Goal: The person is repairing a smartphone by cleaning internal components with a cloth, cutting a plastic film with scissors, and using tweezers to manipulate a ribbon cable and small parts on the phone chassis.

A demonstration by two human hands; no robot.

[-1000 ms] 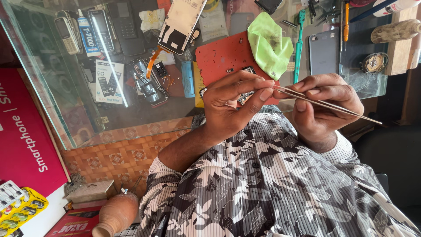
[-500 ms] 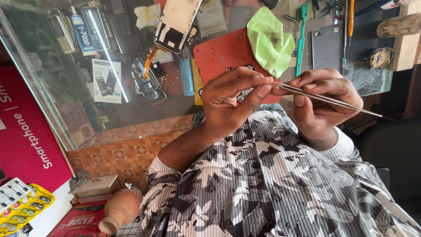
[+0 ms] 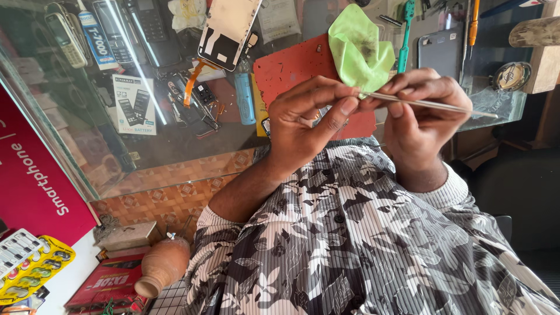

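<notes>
The left hand [image 3: 312,119] pinches a small part, too tiny to identify, between thumb and forefinger, fingers pressed together. The right hand [image 3: 423,114] grips thin, silver metal tweezers [image 3: 429,104], whose tips meet the left fingertips. Both hover above the glass-topped bench [image 3: 175,140], near a red rectangular mat [image 3: 291,67] and crumpled green cloth [image 3: 359,49].
</notes>
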